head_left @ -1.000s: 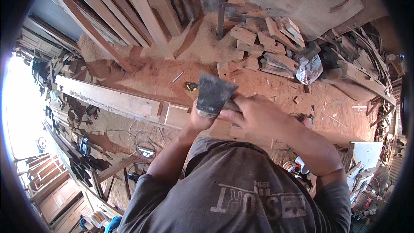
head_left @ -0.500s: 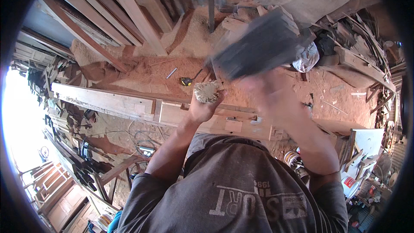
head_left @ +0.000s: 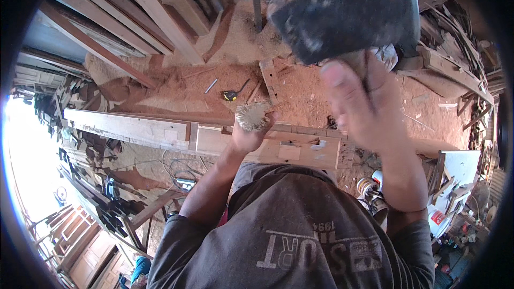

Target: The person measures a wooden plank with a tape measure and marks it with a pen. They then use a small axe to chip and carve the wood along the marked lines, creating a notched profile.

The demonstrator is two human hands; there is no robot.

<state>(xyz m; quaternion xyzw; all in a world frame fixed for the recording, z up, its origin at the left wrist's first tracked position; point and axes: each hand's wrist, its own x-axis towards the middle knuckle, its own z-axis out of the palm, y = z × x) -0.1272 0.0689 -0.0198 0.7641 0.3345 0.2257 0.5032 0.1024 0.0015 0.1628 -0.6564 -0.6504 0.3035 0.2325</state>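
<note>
My right hand (head_left: 364, 101) is closed round the handle of a mallet (head_left: 348, 16), whose big dark block head is raised high at the upper right. Upright in my left fist (head_left: 246, 139) stands a chisel (head_left: 252, 116); only the frayed, mushroomed top of its wooden handle shows, and its blade is hidden below the hand. Under that hand lies a pale wooden workpiece (head_left: 313, 155) with a slot and small cuts along it, across the front of my body. The mallet is well apart from the chisel's top.
A long plank (head_left: 128, 124) runs left from the workpiece. Beyond, on sawdust-covered ground, lie a yellow and black tape measure (head_left: 230, 95) and a pen-like stick (head_left: 211, 85). Tall boards (head_left: 155, 10) lean at the upper left. Scrap wood (head_left: 450, 72) is piled at the right.
My right hand has lifted the mallet up and nearer to the camera, away from the chisel. The left hand keeps its grip on the chisel in nearly the same place.
</note>
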